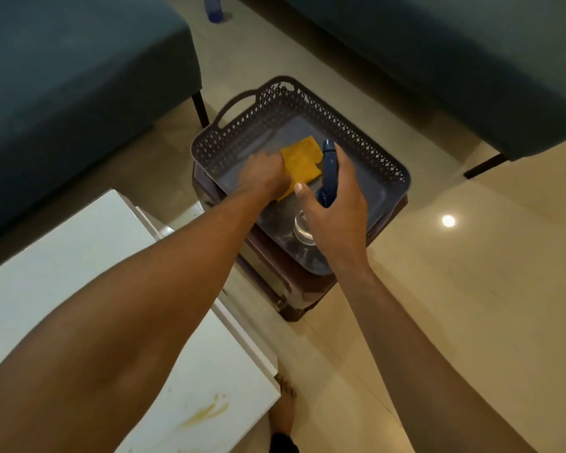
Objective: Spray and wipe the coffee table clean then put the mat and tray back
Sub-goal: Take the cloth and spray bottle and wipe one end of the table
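— Hands status? Left hand point(263, 173) grips the yellow cloth point(301, 161) at the basket's point(366, 148) centre; right hand point(335, 197) is wrapped round the spray bottle point(328, 171), near its right wall.

— Step: tool pickup, I judge. The desk point(79, 256) sits left of the basket, stain point(206, 411) at its near edge.

— Next: lift both clear, then spray that stain.
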